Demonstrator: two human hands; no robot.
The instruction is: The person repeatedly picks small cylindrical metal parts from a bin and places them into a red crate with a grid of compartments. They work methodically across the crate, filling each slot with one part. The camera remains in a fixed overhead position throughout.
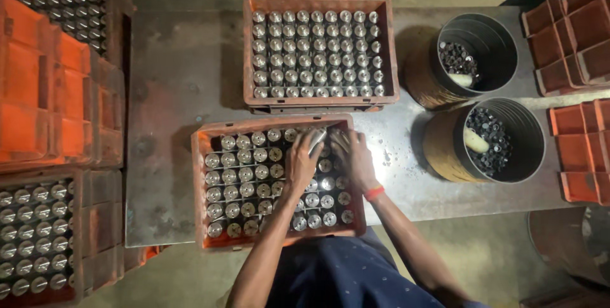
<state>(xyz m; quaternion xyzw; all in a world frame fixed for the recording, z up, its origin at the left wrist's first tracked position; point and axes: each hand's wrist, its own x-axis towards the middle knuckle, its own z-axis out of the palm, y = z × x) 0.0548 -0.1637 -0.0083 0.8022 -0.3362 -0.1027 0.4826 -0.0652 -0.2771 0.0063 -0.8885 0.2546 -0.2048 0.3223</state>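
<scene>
From the head camera, both hands work at the far right corner of the near orange crate (202,155), which sits on a grey metal table (171,79) and is packed with upright shiny metal cylinders (244,171) in rows. The left hand (302,163) is closed around one cylinder (316,141), lifted and tilted above the rows. The right hand (356,159), with a red band (373,192) at the wrist, rests on the cylinders just beside it, fingers curled; whether it grips one I cannot tell. Beyond it stands a second orange crate (321,2), fully filled with the same parts in neat rows. To the right stand two round dark metal buckets (492,35) (527,130), each holding small dark parts and a pale lump. Empty orange bins (572,35) are stacked at the far right, and more orange crates (38,92), some filled with cylinders, are piled on the left.
</scene>
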